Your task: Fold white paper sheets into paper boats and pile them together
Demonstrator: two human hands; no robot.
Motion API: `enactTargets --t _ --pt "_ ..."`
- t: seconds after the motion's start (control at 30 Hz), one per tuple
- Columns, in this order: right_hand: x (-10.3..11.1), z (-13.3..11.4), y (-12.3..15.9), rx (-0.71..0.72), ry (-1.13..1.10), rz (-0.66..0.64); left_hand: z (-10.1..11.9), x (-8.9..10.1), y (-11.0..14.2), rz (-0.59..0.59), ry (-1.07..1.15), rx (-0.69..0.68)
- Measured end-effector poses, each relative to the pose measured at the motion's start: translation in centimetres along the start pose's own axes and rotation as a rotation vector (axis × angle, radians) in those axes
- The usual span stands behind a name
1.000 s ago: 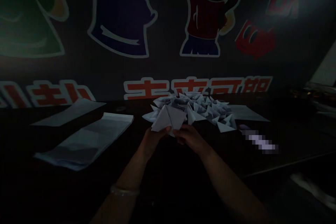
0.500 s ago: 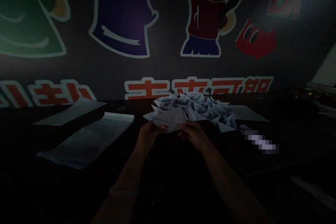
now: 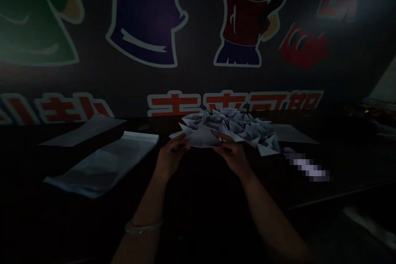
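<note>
In dim light I hold a folded white paper piece (image 3: 201, 137) low over the dark table (image 3: 198, 198), at the near edge of a heap of folded paper shapes (image 3: 235, 128). My left hand (image 3: 169, 156) pinches the piece's left end. My right hand (image 3: 232, 154) grips its right end, fingers laid over the top. A bracelet (image 3: 142, 227) circles my left wrist.
A stack of flat white sheets (image 3: 103, 163) lies left of my hands, another sheet (image 3: 83, 130) behind it. One more sheet (image 3: 292, 134) lies right of the heap, with a blurred-out object (image 3: 306, 167) near it. A wall with cartoon figures and red lettering (image 3: 235, 101) rises behind.
The paper piece stood up as a tall pointed shape; it has been flattened and lowered toward the table beside the heap. Both hands moved forward and slightly apart.
</note>
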State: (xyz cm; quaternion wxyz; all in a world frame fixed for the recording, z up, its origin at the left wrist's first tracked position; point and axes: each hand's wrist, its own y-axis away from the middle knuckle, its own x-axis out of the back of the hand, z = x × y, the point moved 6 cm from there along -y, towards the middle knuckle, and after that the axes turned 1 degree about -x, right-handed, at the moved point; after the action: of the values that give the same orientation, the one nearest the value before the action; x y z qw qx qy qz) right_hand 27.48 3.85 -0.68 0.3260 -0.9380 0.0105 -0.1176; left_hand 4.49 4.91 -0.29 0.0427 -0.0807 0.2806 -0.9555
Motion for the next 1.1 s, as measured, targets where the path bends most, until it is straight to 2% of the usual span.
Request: enactTargets --t 0.17,0.23,0.33,0.4,0.47,0.57,0.67,0.73,0.8,0.9,0.97,1.03,1.1 --pt "0.1 0.1 0.1 -0.059 -0.01 -0.018 -0.8 0.0 0.2 0.006 0.006 0.164" --pt "0.0 0.4 0.1 -0.089 -0.037 -0.013 -0.4 0.0 0.3 0.024 -0.016 0.18" --pt "-0.5 1.3 0.0 -0.162 -0.222 0.018 0.5 -0.1 0.5 0.092 -0.033 0.138" --pt "-1.0 2.2 0.1 -0.255 -0.399 0.041 0.7 -0.3 0.7 0.156 0.035 0.131" --pt "-1.3 2.8 0.2 -0.332 -0.484 0.086 0.4 -0.6 0.8 0.189 0.142 0.13" --pt "-1.1 2.6 0.4 -0.345 -0.412 0.13 -0.5 -1.0 0.8 0.184 0.24 0.15" --pt "-1.4 2.3 0.5 -0.362 -0.282 0.053 -1.2 -1.3 0.9 0.188 0.33 0.199" --pt "-1.6 2.6 0.6 -0.387 -0.256 0.01 -1.3 -1.7 0.9 0.165 0.428 0.205" --pt "-1.8 3.3 0.7 -0.423 -0.362 0.024 -1.0 -2.5 1.0 0.102 0.478 0.194" --pt "-2.7 4.5 0.8 -0.511 -0.625 0.04 -0.6 -4.0 1.3 -0.07 0.379 0.201" --pt "-3.5 4.9 0.9 -0.55 -0.716 0.0 -0.6 -4.7 1.5 -0.169 0.288 0.203" --pt "-4.2 4.9 1.0 -0.579 -0.74 -0.048 -0.7 -5.0 1.6 -0.206 0.247 0.193" --pt "-4.6 4.8 1.2 -0.606 -0.761 -0.086 -0.9 -4.8 1.6 -0.195 0.238 0.186"
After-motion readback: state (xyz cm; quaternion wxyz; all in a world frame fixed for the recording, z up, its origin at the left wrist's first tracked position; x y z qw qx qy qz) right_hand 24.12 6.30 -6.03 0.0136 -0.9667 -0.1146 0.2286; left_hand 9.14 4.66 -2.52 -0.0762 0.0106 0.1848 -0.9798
